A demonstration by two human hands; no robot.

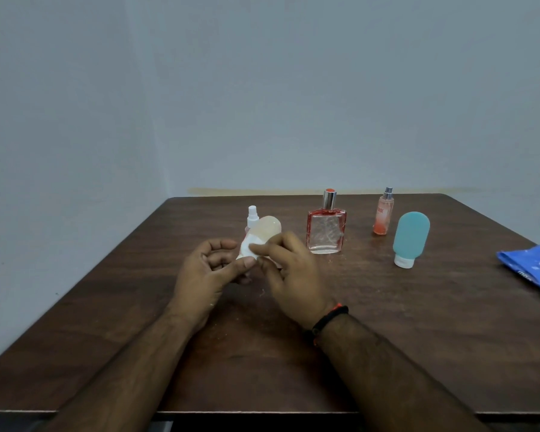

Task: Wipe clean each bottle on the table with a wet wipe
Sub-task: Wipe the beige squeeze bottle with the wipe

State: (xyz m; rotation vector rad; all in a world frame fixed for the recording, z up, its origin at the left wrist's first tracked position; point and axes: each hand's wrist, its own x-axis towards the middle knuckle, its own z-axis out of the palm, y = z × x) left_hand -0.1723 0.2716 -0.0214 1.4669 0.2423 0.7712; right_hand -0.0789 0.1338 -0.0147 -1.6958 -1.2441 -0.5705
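A beige squeeze bottle point(267, 228) with a white cap point(246, 248) is held tilted above the table's middle, cap end toward me. My left hand point(208, 272) grips its cap end, thumb under the cap and fingers curled. My right hand point(289, 275) pinches a white wet wipe point(273, 262) against the bottle's lower body; most of the wipe is hidden by the fingers. A small spray bottle point(252, 215) with a white top stands just behind the beige bottle. A square red glass perfume bottle point(326, 230), a slim orange spray bottle point(383, 216) and a teal squeeze bottle point(410, 238) stand to the right.
A blue wet-wipe pack point(533, 269) lies at the table's right edge. The dark wooden table point(387, 338) stands against a grey wall, with another wall at the left. Small white flecks dot the wood near my hands.
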